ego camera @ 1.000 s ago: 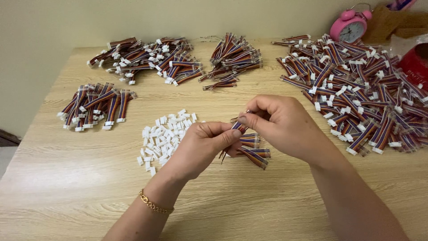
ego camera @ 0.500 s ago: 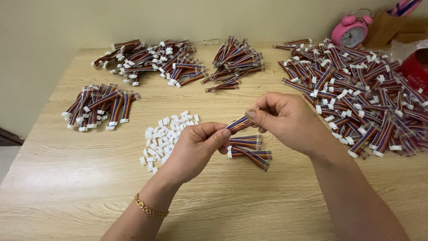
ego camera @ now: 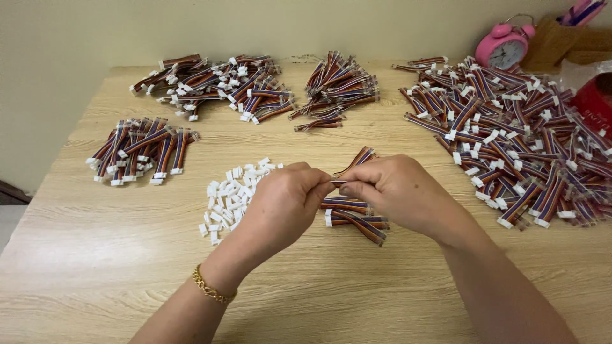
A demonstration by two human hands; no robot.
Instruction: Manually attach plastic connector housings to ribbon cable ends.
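Note:
My left hand point(ego camera: 284, 204) and my right hand point(ego camera: 398, 191) meet at the fingertips above the middle of the wooden table point(ego camera: 76, 255). Between them they pinch a short multicoloured ribbon cable point(ego camera: 356, 161), whose free end sticks up and away behind my right hand. My left fingertips close on the cable's near end; what sits between them is hidden. A few finished cables with white plugs point(ego camera: 354, 220) lie on the table just under my hands. A heap of small white plastic connectors point(ego camera: 229, 188) lies by my left hand.
Bundles of the same cables lie around: a small pile point(ego camera: 143, 150) at left, a pile point(ego camera: 217, 86) at the back left, another point(ego camera: 335, 89) at the back centre, a large spread point(ego camera: 516, 134) at right. A pink alarm clock point(ego camera: 503, 48) stands at the back right.
My hands have drawn closer together over the cable, and its free end now points up and away instead of lying between my fingers toward the left.

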